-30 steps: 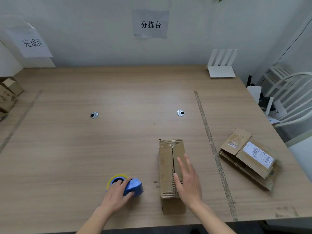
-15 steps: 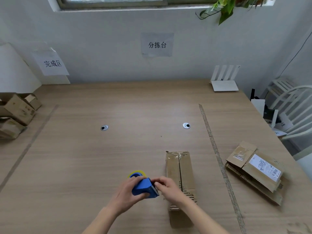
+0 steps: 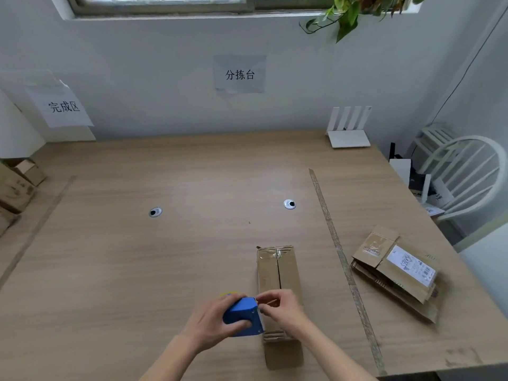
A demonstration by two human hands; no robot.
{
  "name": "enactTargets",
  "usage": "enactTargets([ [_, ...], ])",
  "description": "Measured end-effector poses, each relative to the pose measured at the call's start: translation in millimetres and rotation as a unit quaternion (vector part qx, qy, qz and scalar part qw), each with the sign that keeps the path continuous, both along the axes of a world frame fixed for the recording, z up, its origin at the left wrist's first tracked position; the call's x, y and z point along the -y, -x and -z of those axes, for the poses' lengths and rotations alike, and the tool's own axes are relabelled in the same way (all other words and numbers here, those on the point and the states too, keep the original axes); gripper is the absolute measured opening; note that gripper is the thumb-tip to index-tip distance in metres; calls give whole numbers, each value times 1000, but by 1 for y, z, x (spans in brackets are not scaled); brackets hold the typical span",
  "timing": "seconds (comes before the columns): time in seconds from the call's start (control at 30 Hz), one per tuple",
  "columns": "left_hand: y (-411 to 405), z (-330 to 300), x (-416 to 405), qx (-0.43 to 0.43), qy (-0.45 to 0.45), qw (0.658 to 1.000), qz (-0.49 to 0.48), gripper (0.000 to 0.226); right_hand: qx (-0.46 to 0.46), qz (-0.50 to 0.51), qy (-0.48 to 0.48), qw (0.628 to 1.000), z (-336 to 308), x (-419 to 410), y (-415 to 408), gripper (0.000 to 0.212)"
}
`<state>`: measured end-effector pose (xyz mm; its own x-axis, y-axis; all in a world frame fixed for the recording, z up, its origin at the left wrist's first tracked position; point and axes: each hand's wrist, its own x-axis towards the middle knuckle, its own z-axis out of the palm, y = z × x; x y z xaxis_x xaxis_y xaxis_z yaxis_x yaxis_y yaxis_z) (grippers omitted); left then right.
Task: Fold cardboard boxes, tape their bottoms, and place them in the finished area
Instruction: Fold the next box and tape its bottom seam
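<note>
- Left hand (image 3: 211, 323) grips the blue tape dispenser (image 3: 243, 316).
- Right hand (image 3: 280, 306) pinches at its front edge.
- Folded box (image 3: 277, 270) lies on the table (image 3: 165, 257), under the right hand, stretching toward 12 o'clock.

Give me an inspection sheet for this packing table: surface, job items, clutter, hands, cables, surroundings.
Surface: wooden table, two strips of tape marking off its side zones, two round grommets.
Job's things: folded box lying near the front edge with its flaps closed; blue tape dispenser held beside it; stack of flat boxes at the right; finished boxes at the left edge.
Clutter: white router at the back right.
Hands: left hand grips the dispenser; right hand pinches at its front end.
Cables: one thin wire down the right wall.
Surroundings: two paper signs on the wall, window, hanging plant, white chair.
</note>
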<state>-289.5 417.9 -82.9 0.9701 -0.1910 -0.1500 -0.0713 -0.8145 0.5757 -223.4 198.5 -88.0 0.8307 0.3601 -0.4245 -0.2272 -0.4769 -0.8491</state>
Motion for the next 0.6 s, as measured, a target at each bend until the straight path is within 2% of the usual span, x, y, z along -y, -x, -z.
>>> enactTargets([
  [0.13,-8,-1,21,-11,-28,999,16,60,24,67,32,997,0,17,3,23],
  [0.23,-13,-2,23,1,-85,996,32,61,3,77,42,996,0,41,6,24],
  [0.33,-16,-1,7,-12,-139,990,25,66,-23,143,30,989,2,85,8,17],
  [0.43,-17,-3,4,-27,-159,986,34,67,-46,146,41,987,7,109,15,16],
  [0.6,-8,6,7,-60,-164,984,27,69,-48,160,25,986,15,108,23,34],
])
